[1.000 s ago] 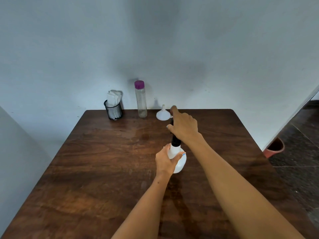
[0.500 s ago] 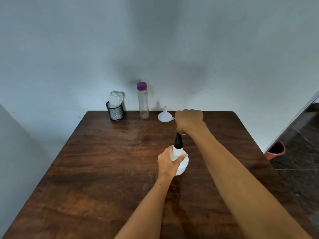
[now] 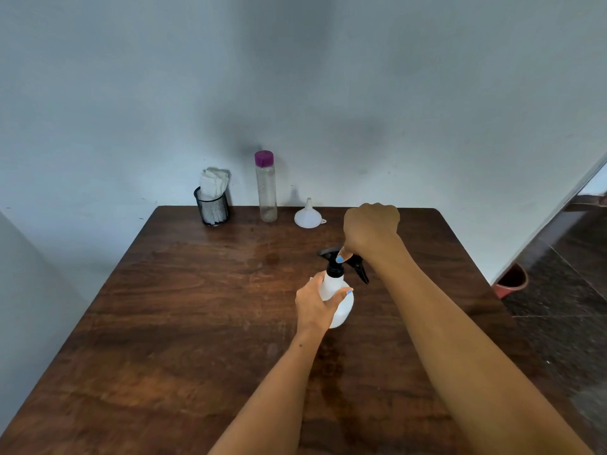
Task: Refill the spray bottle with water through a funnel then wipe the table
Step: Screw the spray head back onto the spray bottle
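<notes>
The left hand [image 3: 315, 307] grips the round white plastic spray bottle [image 3: 341, 302], upright mid-table on the dark wooden table [image 3: 164, 323]. The right hand [image 3: 371, 228] pinches its black trigger head [image 3: 341, 257]. A translucent white funnel [image 3: 307, 218] sits at 12 o'clock from the bottle.

Both bare forearms reach up from the lower edge of the frame toward its centre. The left hand [image 3: 317, 305], just right of centre, curls fingers and thumb round the white, round-bodied plastic spray bottle [image 3: 341, 307], its blue-painted thumbnail showing. The right hand [image 3: 371, 229], higher and further right, is a fist with knuckles up; its thumb and fingers appear to pinch the bottle's black trigger head [image 3: 341, 259], though the palm hides the grip.
</notes>
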